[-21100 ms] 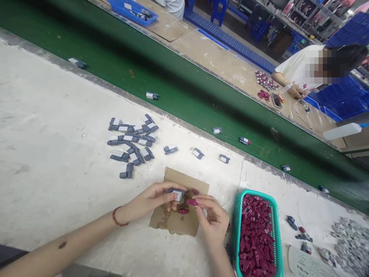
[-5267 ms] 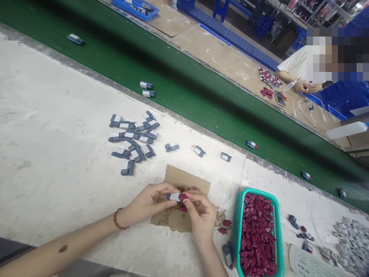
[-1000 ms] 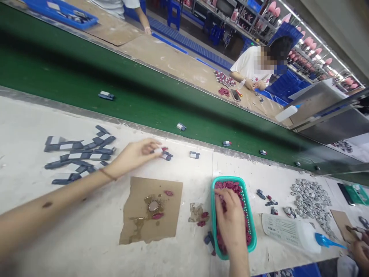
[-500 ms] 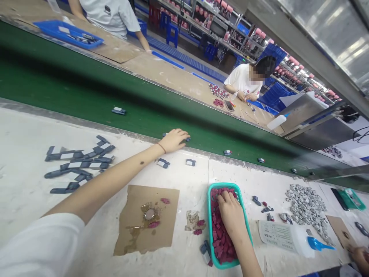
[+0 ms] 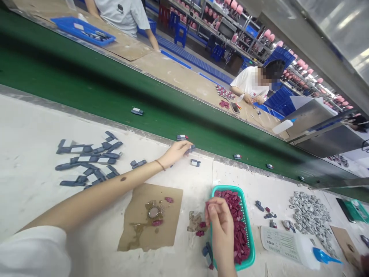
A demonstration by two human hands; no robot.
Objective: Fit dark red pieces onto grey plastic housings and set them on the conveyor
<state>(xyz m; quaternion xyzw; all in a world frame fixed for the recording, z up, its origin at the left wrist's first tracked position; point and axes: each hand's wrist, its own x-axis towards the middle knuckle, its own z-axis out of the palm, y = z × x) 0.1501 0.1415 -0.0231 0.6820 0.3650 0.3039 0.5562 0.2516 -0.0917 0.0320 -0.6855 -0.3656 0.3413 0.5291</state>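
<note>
My left hand (image 5: 175, 152) is at the near edge of the green conveyor belt, its fingers pinched on a small blue-grey plastic part (image 5: 190, 149). Over the left rim of the teal basket (image 5: 250, 238), my right hand (image 5: 221, 221) is closed, with a bit of a dark red piece (image 5: 208, 205) showing at its fingertips. Many similar dark red pieces (image 5: 240, 227) fill the basket. Just below my left hand, another blue-grey part with a white face (image 5: 195, 163) lies on the table. A part with a red end (image 5: 182, 137) sits on the belt beyond my fingers.
A pile of blue-grey parts (image 5: 86, 158) lies at the left. Wet cardboard (image 5: 170, 231) holds red pieces and a round object. Right of the basket are a white bottle with a blue cap (image 5: 284, 246) and a heap of grey pieces (image 5: 309, 215). Two people sit across the green belt (image 5: 155, 111).
My right hand has risen out of the red pieces to the basket's left side. My left hand has drawn back from the belt with a blue-grey part. The view has shifted slightly.
</note>
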